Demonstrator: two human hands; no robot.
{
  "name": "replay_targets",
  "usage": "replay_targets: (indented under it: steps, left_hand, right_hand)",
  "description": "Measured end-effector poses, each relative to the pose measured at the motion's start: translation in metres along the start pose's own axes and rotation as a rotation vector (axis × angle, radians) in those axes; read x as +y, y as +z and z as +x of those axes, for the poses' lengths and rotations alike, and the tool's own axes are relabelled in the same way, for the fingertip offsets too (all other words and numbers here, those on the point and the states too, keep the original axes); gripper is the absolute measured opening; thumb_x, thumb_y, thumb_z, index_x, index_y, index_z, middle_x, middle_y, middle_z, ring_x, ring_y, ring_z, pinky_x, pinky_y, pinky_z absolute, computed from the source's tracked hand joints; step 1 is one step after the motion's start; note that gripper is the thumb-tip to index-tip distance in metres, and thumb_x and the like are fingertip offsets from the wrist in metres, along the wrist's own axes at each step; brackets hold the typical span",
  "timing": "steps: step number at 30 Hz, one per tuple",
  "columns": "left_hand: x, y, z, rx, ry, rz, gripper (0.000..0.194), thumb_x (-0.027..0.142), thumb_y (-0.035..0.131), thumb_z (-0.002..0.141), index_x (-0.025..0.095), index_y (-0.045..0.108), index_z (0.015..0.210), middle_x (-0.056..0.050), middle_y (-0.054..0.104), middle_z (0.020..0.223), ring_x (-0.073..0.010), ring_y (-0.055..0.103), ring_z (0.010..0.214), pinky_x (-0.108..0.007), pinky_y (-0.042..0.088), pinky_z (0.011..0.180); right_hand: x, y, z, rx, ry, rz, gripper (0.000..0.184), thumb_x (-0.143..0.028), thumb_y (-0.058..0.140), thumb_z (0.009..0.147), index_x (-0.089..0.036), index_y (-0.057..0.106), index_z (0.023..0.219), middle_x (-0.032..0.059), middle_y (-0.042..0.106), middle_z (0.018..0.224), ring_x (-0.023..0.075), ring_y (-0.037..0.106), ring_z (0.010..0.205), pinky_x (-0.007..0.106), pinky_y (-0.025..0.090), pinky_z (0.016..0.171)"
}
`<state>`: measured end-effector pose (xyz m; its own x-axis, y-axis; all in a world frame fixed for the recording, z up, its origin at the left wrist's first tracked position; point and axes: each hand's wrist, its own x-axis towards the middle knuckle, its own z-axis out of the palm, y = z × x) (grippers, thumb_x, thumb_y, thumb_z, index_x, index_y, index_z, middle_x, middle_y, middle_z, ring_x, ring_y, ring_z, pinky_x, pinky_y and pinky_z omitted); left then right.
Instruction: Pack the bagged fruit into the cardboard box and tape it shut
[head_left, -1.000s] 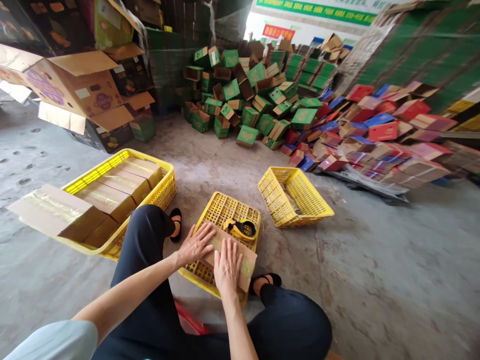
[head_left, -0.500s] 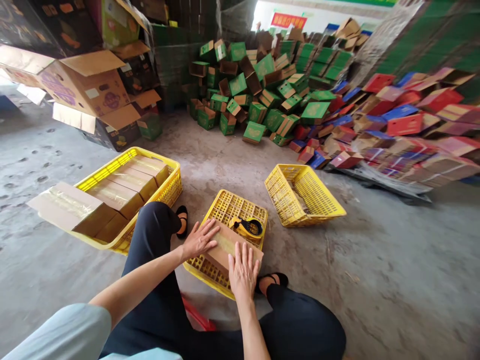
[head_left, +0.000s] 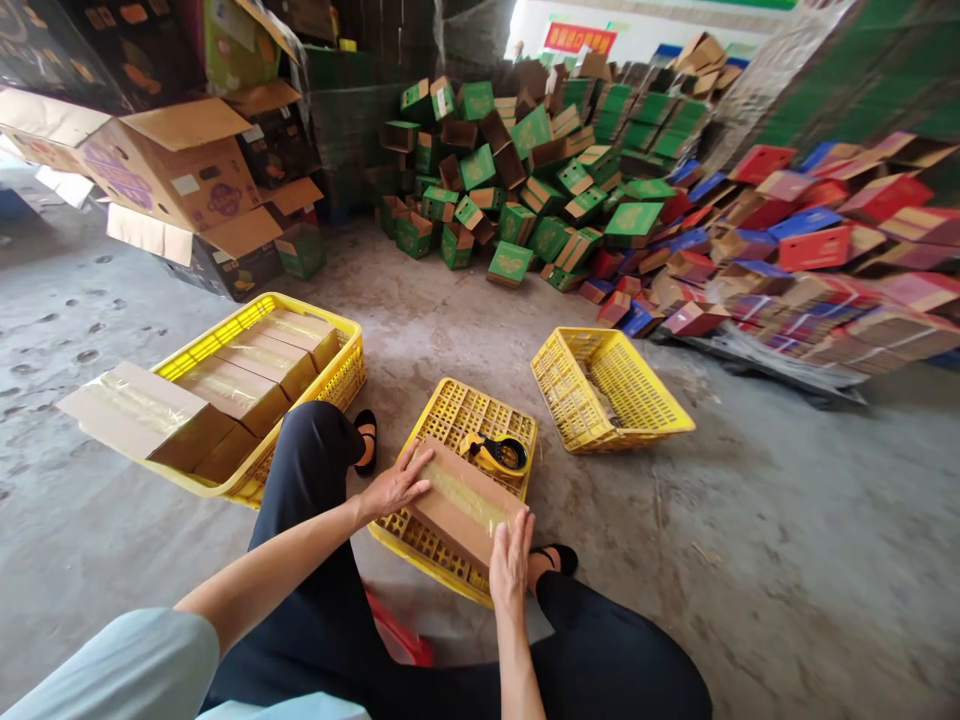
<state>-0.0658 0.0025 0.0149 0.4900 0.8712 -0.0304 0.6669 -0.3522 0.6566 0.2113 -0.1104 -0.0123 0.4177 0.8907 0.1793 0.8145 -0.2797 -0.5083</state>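
A long cardboard box (head_left: 469, 500), with a strip of clear tape along its top, lies across an upturned yellow crate (head_left: 439, 405) between my knees. My left hand (head_left: 394, 487) rests at the box's left end, its fingers stretched out over the edge. Against the right end is my right hand (head_left: 512, 560), fingers straight and lying along the end, thumb near the top edge. Just beyond the box, on the crate, sits a yellow tape dispenser (head_left: 495, 453), which neither hand touches.
A large yellow crate (head_left: 352, 375) at my left holds several taped cardboard boxes (head_left: 240, 385). Another yellow crate (head_left: 611, 390) stands tilted at the right. Behind are heaps of green boxes (head_left: 510, 262) and red and blue boxes (head_left: 814, 248). Something red (head_left: 401, 635) lies beneath me.
My right hand has slid off the top of the box to its right end, uncovering more of the tape strip. My left hand has shifted slightly toward the left end.
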Motion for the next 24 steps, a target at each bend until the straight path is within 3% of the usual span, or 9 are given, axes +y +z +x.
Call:
replay_targets:
  steps: [3,4,7,12,14,17,21,24]
  left_hand:
    - [0.0,0.0,0.0,0.02,-0.024,-0.032,0.07,0.062,0.027,0.108,0.028,0.024,0.168,-0.005,0.007,0.178,-0.0256,0.035,0.157,-0.035,0.04,0.122]
    - [-0.001,0.0,0.0,0.032,-0.036,-0.039,0.07,0.062,0.027,0.108,0.028,0.021,0.169,-0.004,0.008,0.178,-0.0254,0.033,0.158,-0.035,0.039,0.123]
    - [-0.002,0.002,-0.001,0.044,-0.043,-0.017,0.075,0.064,0.032,0.106,0.032,0.008,0.17,-0.003,0.012,0.177,-0.0273,0.033,0.158,-0.04,0.041,0.122]
    - [0.006,0.009,-0.004,0.135,0.059,0.239,0.089,0.073,0.032,0.102,0.02,0.014,0.17,-0.016,0.016,0.175,-0.0377,0.023,0.16,-0.052,0.033,0.124]
    - [0.016,0.014,-0.009,0.162,0.161,0.348,0.091,0.075,0.031,0.1,0.017,0.018,0.169,-0.018,0.018,0.174,-0.0384,0.019,0.161,-0.055,0.028,0.126]
    - [0.031,0.023,-0.018,0.112,0.334,0.432,0.09,0.078,0.03,0.099,0.02,0.024,0.168,-0.014,0.025,0.173,-0.0354,0.021,0.161,-0.054,0.018,0.129]
    - [0.04,0.03,-0.025,0.093,0.365,0.479,0.094,0.082,0.03,0.096,0.02,0.03,0.167,-0.014,0.031,0.171,-0.0374,0.027,0.159,-0.054,0.016,0.129]
    - [0.04,0.032,-0.029,0.077,0.403,0.479,0.082,0.075,0.032,0.101,0.025,0.032,0.166,-0.01,0.033,0.171,-0.035,0.028,0.159,-0.052,0.018,0.129]
  right_hand:
    - [-0.008,-0.007,-0.01,-0.064,0.261,0.152,0.087,-0.063,0.01,0.105,-0.004,0.016,0.168,0.0248,0.033,0.168,0.0404,0.037,0.154,0.054,0.034,0.122]
    - [-0.014,-0.01,-0.016,-0.057,0.249,0.121,0.087,-0.063,0.012,0.104,-0.004,0.016,0.168,0.0243,0.031,0.169,0.0409,0.034,0.156,0.056,0.032,0.123]
    - [-0.033,-0.018,-0.035,-0.085,0.006,-0.115,0.087,-0.066,0.019,0.104,-0.004,0.027,0.166,0.0248,0.03,0.17,0.0442,0.021,0.159,0.067,0.02,0.124]
    - [-0.051,-0.024,-0.05,-0.072,-0.115,-0.338,0.088,-0.065,0.015,0.106,-0.001,0.032,0.163,0.0283,0.032,0.168,0.0461,0.024,0.158,0.072,0.02,0.121]
    - [-0.052,-0.022,-0.055,-0.058,-0.173,-0.366,0.086,-0.065,0.017,0.106,-0.002,0.033,0.163,0.0286,0.035,0.166,0.0438,0.029,0.156,0.07,0.02,0.122]
    - [-0.051,-0.018,-0.061,-0.046,-0.268,-0.361,0.085,-0.065,0.023,0.107,-0.001,0.035,0.162,0.0295,0.039,0.164,0.0415,0.035,0.154,0.063,0.026,0.122]
    - [-0.051,-0.016,-0.065,-0.042,-0.33,-0.358,0.08,-0.062,0.025,0.108,-0.003,0.039,0.161,0.0279,0.046,0.16,0.0397,0.043,0.151,0.058,0.031,0.121]
    - [-0.053,-0.017,-0.067,-0.05,-0.375,-0.347,0.077,-0.06,0.028,0.109,-0.003,0.041,0.16,0.0263,0.047,0.16,0.038,0.045,0.15,0.056,0.032,0.122]
